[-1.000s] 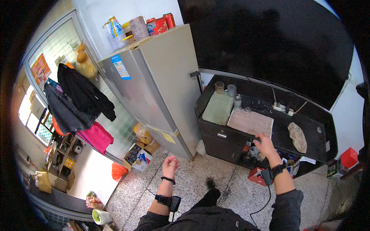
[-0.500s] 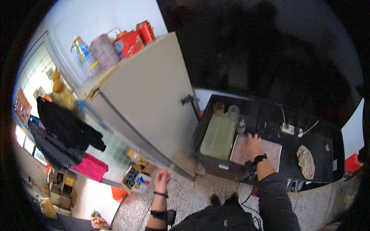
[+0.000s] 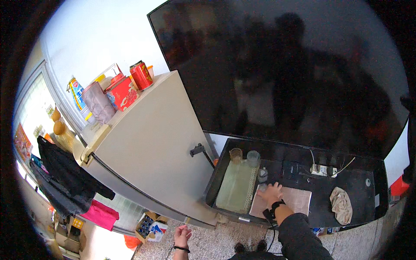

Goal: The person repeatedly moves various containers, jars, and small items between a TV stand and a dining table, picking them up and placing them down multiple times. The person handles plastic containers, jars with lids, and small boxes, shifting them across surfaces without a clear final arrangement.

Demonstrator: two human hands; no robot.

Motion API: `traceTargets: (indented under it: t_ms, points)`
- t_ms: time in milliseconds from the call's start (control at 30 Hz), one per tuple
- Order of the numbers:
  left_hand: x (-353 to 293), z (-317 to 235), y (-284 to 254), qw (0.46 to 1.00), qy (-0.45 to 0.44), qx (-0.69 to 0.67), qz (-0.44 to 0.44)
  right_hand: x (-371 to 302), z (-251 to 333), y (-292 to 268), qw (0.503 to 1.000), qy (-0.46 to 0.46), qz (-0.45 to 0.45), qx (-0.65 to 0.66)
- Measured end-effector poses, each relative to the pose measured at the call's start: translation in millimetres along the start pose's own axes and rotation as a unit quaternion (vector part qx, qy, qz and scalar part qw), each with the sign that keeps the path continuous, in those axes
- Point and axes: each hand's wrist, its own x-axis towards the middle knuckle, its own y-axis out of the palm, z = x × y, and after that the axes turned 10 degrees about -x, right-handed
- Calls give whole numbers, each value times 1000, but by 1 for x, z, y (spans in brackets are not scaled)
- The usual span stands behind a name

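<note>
My right hand (image 3: 271, 194) is open, its fingers spread over the left part of a flat pinkish sheet (image 3: 298, 199) on the black cabinet top (image 3: 320, 208). Whether the sheet is cloth or paper is unclear. A small clear bottle (image 3: 262, 175) stands just beyond the fingertips. Left of the sheet lies a pale green mat (image 3: 235, 189), with a brownish glass (image 3: 236, 155) and a clear glass (image 3: 253, 157) at its far end. My left hand (image 3: 182, 234) hangs over the floor, apart from everything, its fingers curled with nothing visible in them.
A large black television (image 3: 277, 78) stands behind the cabinet. To the left rises a fridge (image 3: 151, 138) with a red can (image 3: 141, 75) and containers on top. A crumpled beige cloth (image 3: 341, 206) and a white power strip (image 3: 324, 170) lie on the cabinet's right side.
The view has tilted up, so more of the television shows and everything sits lower. My right hand has moved left over the sheet, toward the small bottle. My left hand stays curled.
</note>
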Motion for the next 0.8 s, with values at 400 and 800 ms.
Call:
traceTargets:
  t_ms: [400, 800]
  points:
    - [16, 16, 132, 985, -7, 30, 171, -3, -67, -28, 989, -131, 12, 61]
    - [-6, 68, 267, 899, -63, 119, 417, -179, -268, -37, 746, 59, -59, 661]
